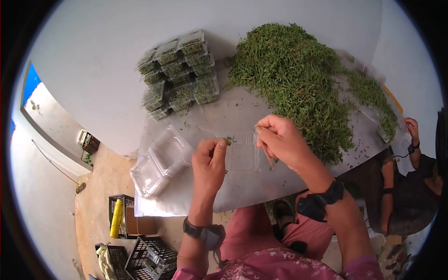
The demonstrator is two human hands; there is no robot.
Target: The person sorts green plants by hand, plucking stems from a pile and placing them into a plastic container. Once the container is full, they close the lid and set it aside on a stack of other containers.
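Observation:
My left hand (209, 161) is closed, with a small green sprig (230, 140) pinched between thumb and finger. My right hand (279, 135) has its thumb and index finger pressed together; what they hold, if anything, is too small to name. Between and beneath both hands lies a clear plastic container (243, 158) on the table. Behind my right hand rises a large heap of green leafy stems (294, 70). Empty clear containers (163, 156) sit nested to the left of my left hand.
Filled clear boxes (179, 70) stand stacked at the back left of the table (205, 116). A co-worker (410, 186) sits at the right, one hand near the table's edge. Black crates (150, 259) and a yellow roll (116, 218) are on the floor at left.

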